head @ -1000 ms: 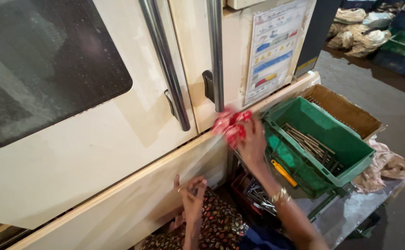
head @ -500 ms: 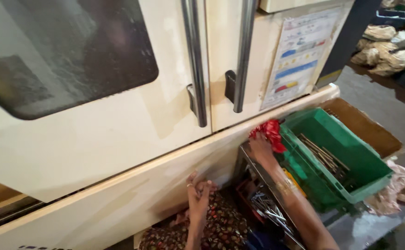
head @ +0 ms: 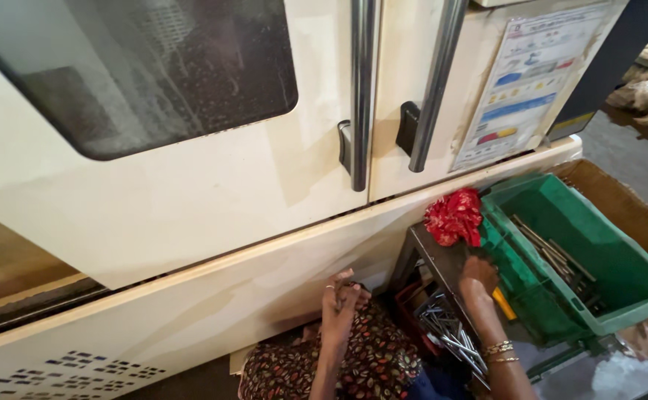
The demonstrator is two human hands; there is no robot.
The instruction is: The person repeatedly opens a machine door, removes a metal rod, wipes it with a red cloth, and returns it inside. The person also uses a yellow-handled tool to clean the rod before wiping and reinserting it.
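Observation:
My right hand (head: 479, 275), with bangles at the wrist, rests on a small dark metal table (head: 442, 259), against the near wall of a green plastic crate (head: 561, 215). It holds nothing. A crumpled red cloth (head: 455, 216) lies on the table just beyond its fingers, apart from them. My left hand (head: 342, 296), wearing a ring, hovers with loosely bent fingers in front of the cream lower panel (head: 213, 296) of a large machine, above my patterned clothing (head: 361, 363). It holds nothing either.
The machine's cream doors (head: 264, 178) have a dark window and two vertical bar handles (head: 361, 89). Long metal rods (head: 553, 255) lie in the green crate. More rods (head: 450, 333) and a yellow piece (head: 503, 304) sit below. A cardboard box (head: 620, 200) stands behind.
My right hand carried the red cloth down, set it on the table by the crate and let go. My view moved closer and lower.

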